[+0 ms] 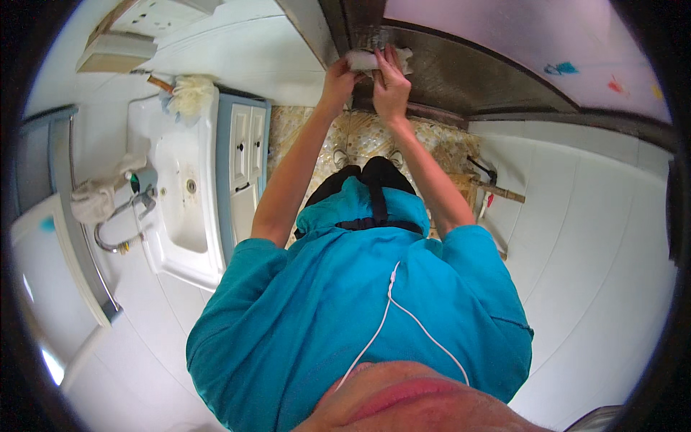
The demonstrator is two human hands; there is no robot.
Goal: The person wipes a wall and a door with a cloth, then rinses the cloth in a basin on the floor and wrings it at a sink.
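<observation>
A crumpled white cloth or tissue (363,60) is between my two hands at the top middle, in front of the dark brown lower panel of a door (453,75). My left hand (340,81) grips its left end, fingers bent around the edge. My right hand (391,81) lies over the right part with fingers stretched upward; a ragged white edge shows beyond them. Whether the right fingers pinch the cloth or only press on it cannot be told. Above the brown panel is a frosted pane (486,27) with coloured marks.
A white washbasin (181,216) on a blue-and-white cabinet (243,143) stands at left, with a bath puff (191,97), a faucet (143,202) and a cloth (94,200) near it. Pipes (499,190) stick out low at the right wall. The floor (329,129) is pebble-patterned.
</observation>
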